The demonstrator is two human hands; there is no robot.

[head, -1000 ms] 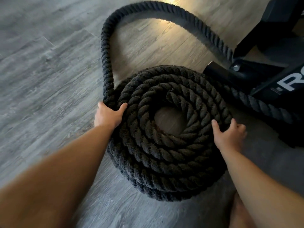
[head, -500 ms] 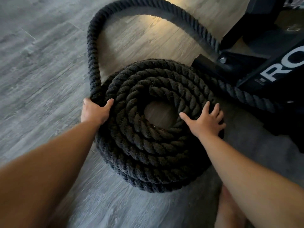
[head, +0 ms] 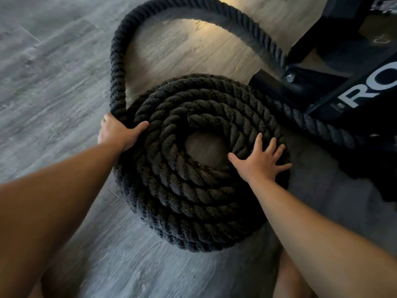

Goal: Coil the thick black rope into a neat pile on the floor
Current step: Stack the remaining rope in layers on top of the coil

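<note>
Left grip (head: 119, 134) clasps rope (head: 193, 201) | floor (head: 53, 82) grey planks (sunlit) | black frame (head: 318, 97)

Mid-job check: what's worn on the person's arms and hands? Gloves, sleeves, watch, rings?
Nothing that shows. The left hand and right hand are ungloved, with no rings visible. The left forearm and right forearm are bare up to the frame's edge: no sleeves, watch or wristband.
</note>
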